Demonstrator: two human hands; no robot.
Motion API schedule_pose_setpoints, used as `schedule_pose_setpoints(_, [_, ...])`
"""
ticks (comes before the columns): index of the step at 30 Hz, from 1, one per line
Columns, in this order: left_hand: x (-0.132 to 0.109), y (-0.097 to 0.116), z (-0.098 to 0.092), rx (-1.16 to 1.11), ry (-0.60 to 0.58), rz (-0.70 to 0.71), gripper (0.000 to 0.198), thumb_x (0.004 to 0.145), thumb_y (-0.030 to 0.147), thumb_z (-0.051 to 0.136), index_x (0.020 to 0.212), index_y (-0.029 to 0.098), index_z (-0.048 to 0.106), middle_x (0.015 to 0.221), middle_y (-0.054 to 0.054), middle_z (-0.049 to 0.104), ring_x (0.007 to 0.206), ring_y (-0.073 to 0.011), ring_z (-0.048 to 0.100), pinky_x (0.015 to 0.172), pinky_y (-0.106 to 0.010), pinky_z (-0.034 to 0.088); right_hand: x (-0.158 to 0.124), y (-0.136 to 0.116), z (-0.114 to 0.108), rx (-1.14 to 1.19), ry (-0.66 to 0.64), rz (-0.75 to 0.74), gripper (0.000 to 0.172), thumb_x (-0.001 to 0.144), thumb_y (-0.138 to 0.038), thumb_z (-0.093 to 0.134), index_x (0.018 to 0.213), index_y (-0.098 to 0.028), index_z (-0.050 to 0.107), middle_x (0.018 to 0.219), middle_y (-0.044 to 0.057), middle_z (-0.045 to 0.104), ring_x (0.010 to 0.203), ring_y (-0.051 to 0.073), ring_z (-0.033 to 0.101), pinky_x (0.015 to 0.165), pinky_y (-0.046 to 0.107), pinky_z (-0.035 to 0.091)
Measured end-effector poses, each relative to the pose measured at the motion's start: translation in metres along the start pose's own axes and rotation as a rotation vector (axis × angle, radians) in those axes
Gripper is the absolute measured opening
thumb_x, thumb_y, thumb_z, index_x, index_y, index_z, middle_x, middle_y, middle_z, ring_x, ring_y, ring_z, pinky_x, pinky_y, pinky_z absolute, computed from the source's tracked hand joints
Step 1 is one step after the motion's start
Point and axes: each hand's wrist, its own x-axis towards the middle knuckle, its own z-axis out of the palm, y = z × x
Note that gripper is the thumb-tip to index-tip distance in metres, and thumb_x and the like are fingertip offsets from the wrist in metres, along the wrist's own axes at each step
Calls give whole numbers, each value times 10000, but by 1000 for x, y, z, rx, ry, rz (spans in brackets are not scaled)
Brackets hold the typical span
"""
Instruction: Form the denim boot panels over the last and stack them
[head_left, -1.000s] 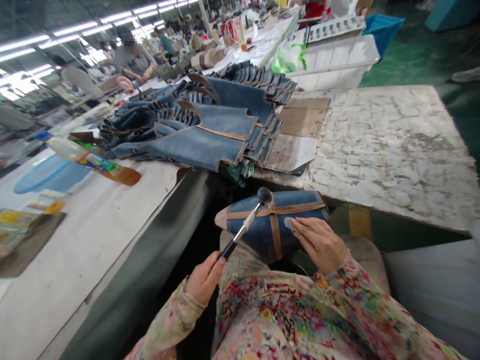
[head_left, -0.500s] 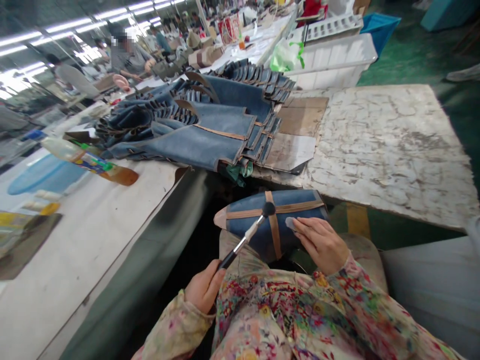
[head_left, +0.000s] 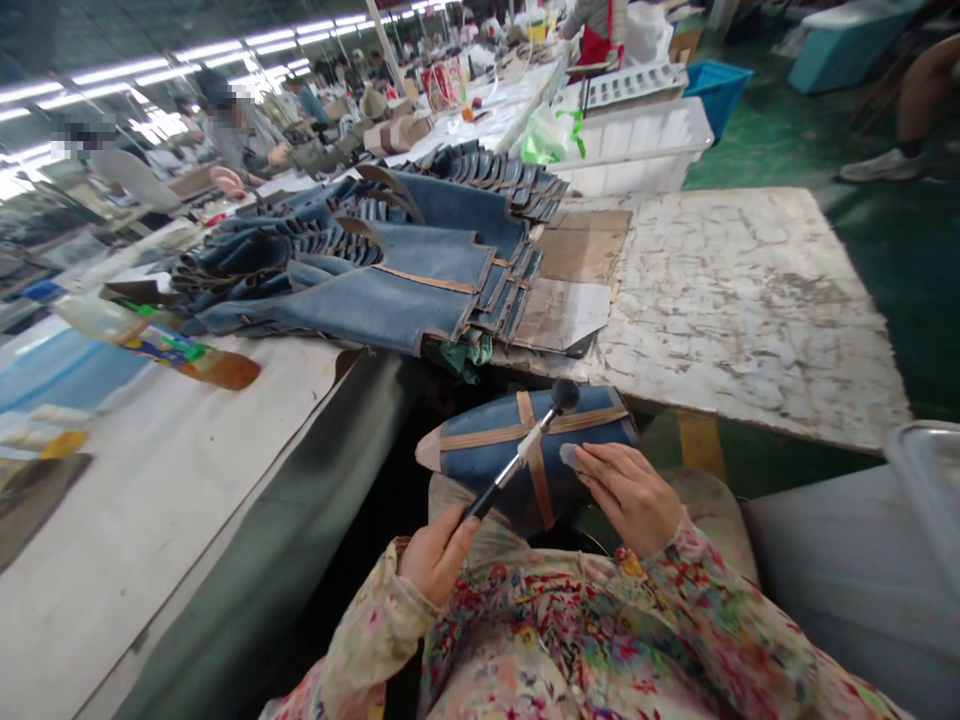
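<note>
My left hand (head_left: 436,557) is wrapped round the black handle of what looks like a small hammer (head_left: 519,456), with a shiny shaft, white wrapping and a round dark head. That head hangs over a blue leather-like piece (head_left: 487,415) with tan strips (head_left: 538,478) crossing on it. The piece lies at my lap, pale pointed end to the left; what supports it is mostly hidden. My right hand (head_left: 636,495) pinches a small whitish, flat piece (head_left: 570,456) at the near right side of the blue piece. Whether the hammer touches the blue piece, I cannot tell.
Stacked blue pieces (head_left: 420,275) with tan strips cover the table ahead. A worn white board (head_left: 742,300) extends to the right. On the left table lies a bottle (head_left: 217,367) of brownish liquid. White bins (head_left: 637,145) stand behind; co-workers sit farther back.
The hammer's head has shifted right across the blue piece, past the crossing strips. My right hand keeps its pinch near the same spot. The whole view has turned slightly.
</note>
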Motion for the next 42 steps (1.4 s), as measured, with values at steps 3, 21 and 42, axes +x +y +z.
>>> schedule_pose_setpoints(3, [6,2,1,11,23,30,397,852,477,288,889,167,534,536,36,407,466,-102,403,478,-224,307,-2,0,-1,3,24,8,321,853,-190,464,1163,-195,552,1077,60,587,1012,170,507,904,343,458])
schedule_pose_setpoints(21, [39,45,11,454,-140,120,376,880,442,220,940,216,515,670,-1,585,618,-145,571,565,-228,377,-9,0,-3,-22,68,0,300,848,-180,464,1129,-185,567,1069,61,588,1039,185,487,901,349,459])
schedule_pose_setpoints(42, [-2,-24,-84,238,588,-206,469,786,557,361,974,186,578,589,13,548,527,-131,519,529,-216,402,8,57,-15,59,13,388,396,812,-463,444,1054,-178,576,937,70,635,826,197,601,734,309,486])
